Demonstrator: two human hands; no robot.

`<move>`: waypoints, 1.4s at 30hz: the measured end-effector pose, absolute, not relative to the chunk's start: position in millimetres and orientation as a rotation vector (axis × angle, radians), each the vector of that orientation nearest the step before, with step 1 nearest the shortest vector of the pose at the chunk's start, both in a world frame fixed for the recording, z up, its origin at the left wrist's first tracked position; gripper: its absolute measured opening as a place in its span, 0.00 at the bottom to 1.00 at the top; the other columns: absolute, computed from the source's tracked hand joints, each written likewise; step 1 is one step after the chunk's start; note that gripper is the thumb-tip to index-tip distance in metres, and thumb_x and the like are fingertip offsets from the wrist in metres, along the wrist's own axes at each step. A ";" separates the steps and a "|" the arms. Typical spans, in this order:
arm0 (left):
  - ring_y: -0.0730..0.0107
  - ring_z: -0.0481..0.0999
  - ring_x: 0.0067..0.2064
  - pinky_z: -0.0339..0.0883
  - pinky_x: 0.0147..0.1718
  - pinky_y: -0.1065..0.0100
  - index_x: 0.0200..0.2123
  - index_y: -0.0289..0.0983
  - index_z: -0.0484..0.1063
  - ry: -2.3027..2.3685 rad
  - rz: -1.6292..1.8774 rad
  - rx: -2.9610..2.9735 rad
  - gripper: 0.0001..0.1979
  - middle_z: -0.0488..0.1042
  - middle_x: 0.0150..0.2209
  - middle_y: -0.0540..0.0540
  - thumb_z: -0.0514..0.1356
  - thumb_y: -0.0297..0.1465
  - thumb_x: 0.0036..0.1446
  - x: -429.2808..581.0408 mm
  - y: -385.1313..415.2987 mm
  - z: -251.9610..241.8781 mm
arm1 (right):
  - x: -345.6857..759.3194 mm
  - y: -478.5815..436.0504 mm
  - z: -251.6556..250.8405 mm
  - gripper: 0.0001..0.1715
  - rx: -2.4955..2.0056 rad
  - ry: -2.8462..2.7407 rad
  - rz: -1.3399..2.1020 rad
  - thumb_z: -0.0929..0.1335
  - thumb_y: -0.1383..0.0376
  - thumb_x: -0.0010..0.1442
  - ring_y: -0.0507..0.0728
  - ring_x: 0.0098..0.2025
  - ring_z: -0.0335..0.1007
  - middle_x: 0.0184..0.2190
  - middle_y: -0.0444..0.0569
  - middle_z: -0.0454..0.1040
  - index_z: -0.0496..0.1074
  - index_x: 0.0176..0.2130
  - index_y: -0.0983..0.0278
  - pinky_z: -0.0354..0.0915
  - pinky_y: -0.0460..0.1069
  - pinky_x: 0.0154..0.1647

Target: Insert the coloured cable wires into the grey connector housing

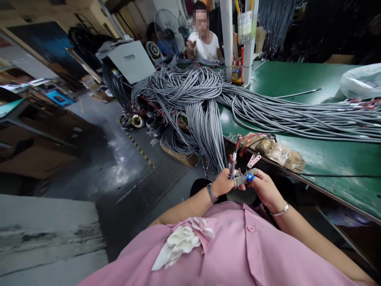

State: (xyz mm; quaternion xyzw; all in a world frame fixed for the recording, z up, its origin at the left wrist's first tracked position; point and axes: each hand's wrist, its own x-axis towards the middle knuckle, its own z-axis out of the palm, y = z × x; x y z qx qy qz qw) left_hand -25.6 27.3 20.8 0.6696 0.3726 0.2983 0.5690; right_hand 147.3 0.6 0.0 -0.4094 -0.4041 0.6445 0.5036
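Observation:
Just above my lap, my left hand (224, 183) is closed around the end of a grey cable (233, 165). Thin red and other coloured wires stick up from that end. Close beside it, my right hand (264, 188) pinches thumb and fingers together, almost touching the left fingertips. Fine wire ends show between the two hands, but what the right fingers grip is too small to make out. Grey coverings wrap some fingertips on both hands, and a blue band (250, 177) sits on a right digit. A pink clip (254, 160) is at the table edge just beyond.
A big bundle of grey cables (190, 87) spreads over the green table (336, 159) and hangs off its left end. A wrapped wooden block (276, 153) lies along the near edge. White posts (228, 39) rise from the table. Across it sits a person in a white shirt (206, 49).

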 end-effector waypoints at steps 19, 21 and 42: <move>0.70 0.74 0.23 0.69 0.25 0.71 0.25 0.32 0.77 1.012 1.000 1.356 0.19 0.77 0.22 0.43 0.63 0.43 0.55 -21.8 18.2 20.1 | 143.4 1.3 3.7 0.13 -1.060 -0.983 1.488 0.73 0.57 0.55 0.50 0.26 0.60 0.24 0.42 0.68 0.71 0.29 0.63 0.58 0.47 0.30; 0.70 0.74 0.23 0.69 0.25 0.71 0.24 0.32 0.76 1.020 0.973 1.401 0.18 0.77 0.21 0.43 0.63 0.42 0.55 -20.9 16.7 19.2 | 143.2 3.6 7.0 0.14 -1.084 -1.007 1.518 0.72 0.55 0.56 0.51 0.27 0.63 0.26 0.43 0.71 0.72 0.32 0.62 0.58 0.47 0.30; 0.71 0.74 0.24 0.69 0.27 0.71 0.23 0.33 0.76 1.033 0.969 1.480 0.20 0.77 0.22 0.43 0.62 0.44 0.56 -18.1 13.4 18.1 | 132.4 4.4 10.1 0.10 -0.969 -0.820 1.618 0.73 0.59 0.53 0.51 0.23 0.64 0.22 0.42 0.71 0.71 0.28 0.62 0.59 0.48 0.28</move>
